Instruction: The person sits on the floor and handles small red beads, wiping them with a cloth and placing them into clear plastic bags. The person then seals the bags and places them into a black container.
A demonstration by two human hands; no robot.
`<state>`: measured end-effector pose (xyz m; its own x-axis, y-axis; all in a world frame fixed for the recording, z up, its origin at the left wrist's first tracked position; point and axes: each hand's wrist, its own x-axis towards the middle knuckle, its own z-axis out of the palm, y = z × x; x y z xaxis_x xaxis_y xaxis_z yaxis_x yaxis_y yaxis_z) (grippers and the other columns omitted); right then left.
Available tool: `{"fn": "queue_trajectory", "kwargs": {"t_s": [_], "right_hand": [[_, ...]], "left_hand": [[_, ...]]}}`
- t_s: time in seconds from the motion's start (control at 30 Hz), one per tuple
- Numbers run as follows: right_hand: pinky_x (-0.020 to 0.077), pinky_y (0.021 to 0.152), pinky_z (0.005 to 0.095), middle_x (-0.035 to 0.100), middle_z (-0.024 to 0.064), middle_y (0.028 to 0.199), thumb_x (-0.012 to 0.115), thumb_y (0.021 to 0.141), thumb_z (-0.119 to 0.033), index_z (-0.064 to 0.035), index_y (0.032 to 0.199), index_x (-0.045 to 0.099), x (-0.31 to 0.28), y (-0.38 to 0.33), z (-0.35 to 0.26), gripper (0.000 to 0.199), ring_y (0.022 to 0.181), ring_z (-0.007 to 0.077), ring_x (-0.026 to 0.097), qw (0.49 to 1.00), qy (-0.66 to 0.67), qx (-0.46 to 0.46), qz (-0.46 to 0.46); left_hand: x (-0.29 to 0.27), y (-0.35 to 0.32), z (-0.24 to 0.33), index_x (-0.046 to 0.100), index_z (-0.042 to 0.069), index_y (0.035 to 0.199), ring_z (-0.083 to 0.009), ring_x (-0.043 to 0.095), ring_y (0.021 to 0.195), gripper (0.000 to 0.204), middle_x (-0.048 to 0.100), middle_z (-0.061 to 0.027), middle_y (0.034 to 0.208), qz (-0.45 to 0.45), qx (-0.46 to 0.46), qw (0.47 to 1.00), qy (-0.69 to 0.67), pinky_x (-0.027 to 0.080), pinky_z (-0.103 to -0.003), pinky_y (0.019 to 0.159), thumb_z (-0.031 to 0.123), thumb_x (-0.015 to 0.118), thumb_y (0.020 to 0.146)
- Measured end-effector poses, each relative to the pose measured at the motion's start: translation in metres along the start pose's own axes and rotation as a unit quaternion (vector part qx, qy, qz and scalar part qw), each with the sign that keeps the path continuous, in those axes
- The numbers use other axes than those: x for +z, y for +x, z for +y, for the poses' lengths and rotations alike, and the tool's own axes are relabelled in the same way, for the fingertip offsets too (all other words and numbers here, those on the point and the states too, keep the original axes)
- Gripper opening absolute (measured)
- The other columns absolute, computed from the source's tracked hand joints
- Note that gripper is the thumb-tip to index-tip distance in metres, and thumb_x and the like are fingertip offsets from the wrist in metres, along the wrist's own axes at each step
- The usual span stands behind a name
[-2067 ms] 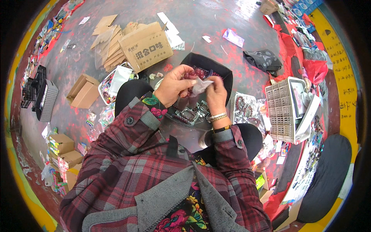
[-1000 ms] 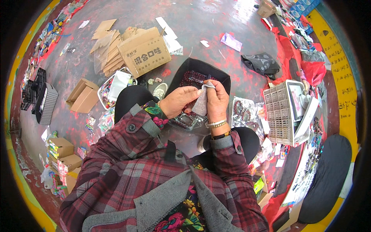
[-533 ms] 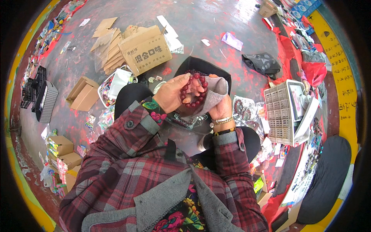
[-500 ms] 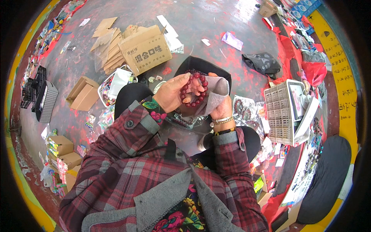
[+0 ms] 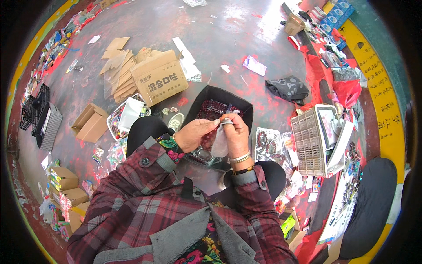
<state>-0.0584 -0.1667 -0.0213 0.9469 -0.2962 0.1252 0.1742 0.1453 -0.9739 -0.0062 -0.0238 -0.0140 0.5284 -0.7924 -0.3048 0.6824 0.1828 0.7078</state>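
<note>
Over a black box (image 5: 243, 100), both hands meet at chest height. My left hand (image 5: 196, 134) is closed in a pinch, with dark red beads of a bracelet (image 5: 207, 141) showing just below its fingers; part of it is hidden by the hands and cloth. My right hand (image 5: 238, 137) grips a thin grey cloth (image 5: 220, 143), which hangs down between the hands, and its fingertips touch those of the left. Inside the box lie more dark red bead strings (image 5: 212, 108), some in clear plastic.
Flattened cardboard and a carton (image 5: 160, 78) lie ahead on the left, beside a white basket (image 5: 115, 132) of small items. To the right are clear-bagged bracelets (image 5: 267, 141), a pale plastic crate (image 5: 307, 143) and a dark grey bag (image 5: 287, 88). Goods line both sides.
Both hands have drawn together and turned, so the bracelet ring no longer faces up openly. The cloth now hangs down from the right fingers. More of the black box shows.
</note>
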Motion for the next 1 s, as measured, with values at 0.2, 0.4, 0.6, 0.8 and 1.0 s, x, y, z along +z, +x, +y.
{"fn": "queue_trajectory", "kwargs": {"t_s": [0.2,0.4,0.6,0.8,1.0], "right_hand": [[0.0483,0.071,0.0280,0.061,0.0073,0.087,0.045,0.092,-0.021,-0.0034,0.101,0.054,-0.006,0.009,0.004,0.022,0.077,0.0159,0.059,0.977,0.195,0.086,0.007],[0.0479,0.081,0.0336,0.059,0.0113,0.100,0.047,0.092,-0.030,-0.0019,0.109,0.051,-0.011,0.008,0.011,0.033,0.090,0.0216,0.059,0.923,0.357,0.132,-0.055],[0.0474,0.079,0.0271,0.060,0.0076,0.100,0.050,0.090,-0.011,-0.0017,0.115,0.052,0.000,0.000,-0.004,0.027,0.088,0.0148,0.058,0.971,0.217,0.052,-0.082],[0.0442,0.074,0.0209,0.062,0.0015,0.092,0.053,0.084,-0.001,0.0003,0.099,0.062,0.000,-0.001,0.000,0.017,0.082,0.0075,0.056,0.999,0.022,-0.021,0.010],[0.0438,0.070,0.0203,0.062,0.0010,0.087,0.053,0.086,-0.005,-0.0004,0.096,0.062,-0.005,-0.002,0.005,0.014,0.079,0.0063,0.055,1.000,0.010,-0.003,0.024]], "left_hand": [[-0.005,0.000,0.013,0.057,0.008,0.085,-0.0040,0.043,0.050,0.024,0.056,0.0021,0.074,0.028,0.050,0.998,0.013,0.027,-0.018,0.038,0.030,0.048,0.092],[-0.011,-0.002,0.014,0.054,0.003,0.096,-0.0143,0.057,0.076,0.026,0.061,-0.0076,0.090,-0.073,0.140,0.982,-0.101,0.042,-0.025,0.058,0.026,0.041,0.094],[-0.008,0.000,0.010,0.051,0.001,0.106,-0.0172,0.058,0.085,0.026,0.061,-0.0089,0.096,-0.074,0.137,0.983,-0.099,0.045,-0.030,0.075,0.021,0.040,0.094],[-0.006,0.000,0.007,0.056,0.005,0.095,-0.0105,0.055,0.066,0.023,0.059,-0.0018,0.079,-0.004,0.040,0.991,-0.125,0.044,-0.024,0.059,0.026,0.046,0.093],[-0.007,0.001,0.008,0.055,0.007,0.085,-0.0050,0.046,0.051,0.025,0.052,0.0008,0.066,-0.019,0.016,0.999,0.036,0.033,-0.020,0.039,0.031,0.049,0.092]]}}
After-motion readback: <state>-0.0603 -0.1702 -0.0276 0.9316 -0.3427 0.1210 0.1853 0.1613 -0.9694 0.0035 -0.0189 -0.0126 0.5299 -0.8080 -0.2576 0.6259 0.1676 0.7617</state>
